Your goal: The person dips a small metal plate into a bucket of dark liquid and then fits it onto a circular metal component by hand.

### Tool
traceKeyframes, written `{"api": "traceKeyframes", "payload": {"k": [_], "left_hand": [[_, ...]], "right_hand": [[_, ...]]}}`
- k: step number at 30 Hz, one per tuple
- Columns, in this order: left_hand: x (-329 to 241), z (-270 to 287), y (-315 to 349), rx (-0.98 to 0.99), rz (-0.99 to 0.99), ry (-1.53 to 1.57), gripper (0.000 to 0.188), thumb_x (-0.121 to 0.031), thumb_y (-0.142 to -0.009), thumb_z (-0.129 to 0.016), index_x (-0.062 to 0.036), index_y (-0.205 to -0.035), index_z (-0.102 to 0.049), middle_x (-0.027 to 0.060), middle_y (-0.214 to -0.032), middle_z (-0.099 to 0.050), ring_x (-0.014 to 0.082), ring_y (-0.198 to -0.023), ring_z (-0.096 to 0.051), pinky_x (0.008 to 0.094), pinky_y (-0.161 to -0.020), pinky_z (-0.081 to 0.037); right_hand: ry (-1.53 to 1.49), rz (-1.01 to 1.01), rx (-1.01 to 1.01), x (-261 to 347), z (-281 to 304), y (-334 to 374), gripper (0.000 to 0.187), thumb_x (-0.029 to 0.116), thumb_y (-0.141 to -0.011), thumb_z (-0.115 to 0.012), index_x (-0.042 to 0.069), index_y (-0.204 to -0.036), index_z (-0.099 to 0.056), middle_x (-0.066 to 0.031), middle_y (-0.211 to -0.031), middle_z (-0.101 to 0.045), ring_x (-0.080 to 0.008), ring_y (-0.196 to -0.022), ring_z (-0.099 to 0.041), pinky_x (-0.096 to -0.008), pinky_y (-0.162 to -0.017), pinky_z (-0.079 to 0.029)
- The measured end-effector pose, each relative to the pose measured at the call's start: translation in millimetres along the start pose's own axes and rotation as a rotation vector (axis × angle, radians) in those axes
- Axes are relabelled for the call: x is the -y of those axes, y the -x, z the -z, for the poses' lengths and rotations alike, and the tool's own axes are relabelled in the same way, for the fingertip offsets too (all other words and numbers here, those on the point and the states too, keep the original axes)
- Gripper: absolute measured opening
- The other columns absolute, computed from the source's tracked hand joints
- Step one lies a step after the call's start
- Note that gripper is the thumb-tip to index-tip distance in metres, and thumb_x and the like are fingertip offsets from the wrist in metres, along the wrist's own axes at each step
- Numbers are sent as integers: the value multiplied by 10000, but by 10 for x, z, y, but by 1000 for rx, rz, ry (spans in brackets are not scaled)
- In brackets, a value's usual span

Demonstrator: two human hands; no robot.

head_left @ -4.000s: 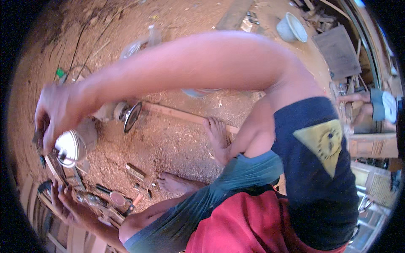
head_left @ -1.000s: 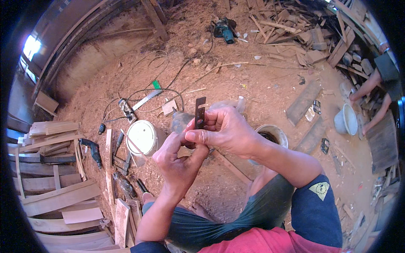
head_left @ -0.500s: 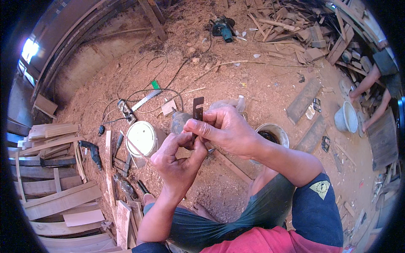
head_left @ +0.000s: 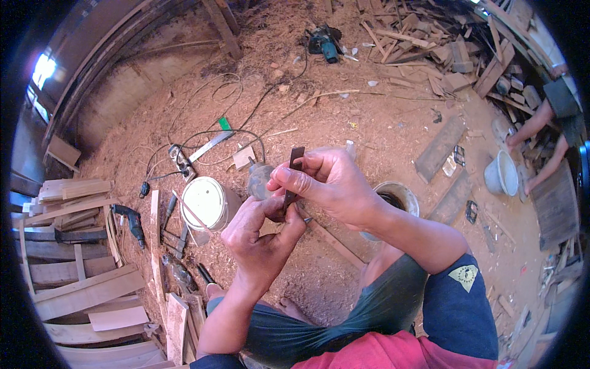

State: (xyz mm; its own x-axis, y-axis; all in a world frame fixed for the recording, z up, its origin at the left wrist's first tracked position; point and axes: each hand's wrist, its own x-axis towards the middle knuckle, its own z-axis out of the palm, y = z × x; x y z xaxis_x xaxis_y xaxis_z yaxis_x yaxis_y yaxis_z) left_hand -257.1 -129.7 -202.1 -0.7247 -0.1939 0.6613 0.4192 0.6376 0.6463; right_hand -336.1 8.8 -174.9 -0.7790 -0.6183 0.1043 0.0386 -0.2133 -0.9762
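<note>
Both of my hands meet in the middle of the view over a sawdust floor. My right hand (head_left: 335,184) pinches a thin dark flat strip (head_left: 295,161) that stands nearly upright between thumb and fingers. My left hand (head_left: 261,237) comes up from below and grips the strip's lower end with its fingertips. A small dark tip pokes out below my right palm. Just behind the hands lies a grey power tool (head_left: 258,179), and left of them stands a white bucket with a lid (head_left: 204,202).
An open round container (head_left: 393,198) sits right of my hands. Cables and a green-handled blade (head_left: 212,142) lie on the sawdust. Planks (head_left: 80,289) are stacked at left, with hand tools (head_left: 132,222) beside them. Scrap wood is piled at top right, where another person's arms (head_left: 541,141) reach near a white bucket (head_left: 501,173).
Four seconds ago I leaned far left, my hands among the tools by the planks. Over the last second both hands keep holding the dark strip, which has sunk slightly.
</note>
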Motion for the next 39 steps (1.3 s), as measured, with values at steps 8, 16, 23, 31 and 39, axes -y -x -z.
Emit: {"api": "traceKeyframes", "payload": {"k": [8, 16, 23, 31, 39], "left_hand": [[-19, 21, -2, 0, -8, 17, 216, 27, -676, -743, 2, -870, -652, 80, -671, -615, 157, -590, -605, 260, -559, -486], [-65, 97, -33, -1, 65, 51, 105, 23, -738, -692, 18, -840, -665, 46, -723, -642, 99, -659, -600, 236, -628, -486], [-99, 312, -224, -18, 337, 341, 137, -3, -827, -660, 42, -956, -658, 36, -826, -642, 81, -690, -575, 195, -621, -440], [-112, 190, -185, -84, 639, 925, 393, -43, -813, -736, 26, -1164, -573, 58, -975, -645, 108, -855, -613, 228, -757, -515], [-147, 157, -103, -163, 619, 928, 409, -83, -759, -802, 4, -1104, -600, 63, -977, -651, 118, -898, -615, 239, -798, -511]], "right_hand": [[-72, -36, -1, 4, -14, 6, 361, 310, -957, -574, -35, -1003, -669, -89, -940, -685, -126, -869, -647, -278, -773, -536], [-167, 1, -41, 68, 0, 10, 367, 301, -956, -571, -39, -1084, -627, -97, -990, -672, -137, -860, -652, -294, -749, -544], [-116, 32, -23, 155, 124, 13, 243, 0, -848, -677, -73, -1062, -588, -129, -973, -657, -179, -827, -672, -275, -668, -569], [27, 25, -100, -35, -132, 88, 176, 67, -857, -693, -28, -988, -622, -82, -917, -679, -121, -808, -667, -236, -659, -538], [460, 517, -186, -132, -219, 111, 133, 83, -815, -726, 2, -897, -659, -107, -906, -680, -180, -836, -661, -290, -730, -512]]}}
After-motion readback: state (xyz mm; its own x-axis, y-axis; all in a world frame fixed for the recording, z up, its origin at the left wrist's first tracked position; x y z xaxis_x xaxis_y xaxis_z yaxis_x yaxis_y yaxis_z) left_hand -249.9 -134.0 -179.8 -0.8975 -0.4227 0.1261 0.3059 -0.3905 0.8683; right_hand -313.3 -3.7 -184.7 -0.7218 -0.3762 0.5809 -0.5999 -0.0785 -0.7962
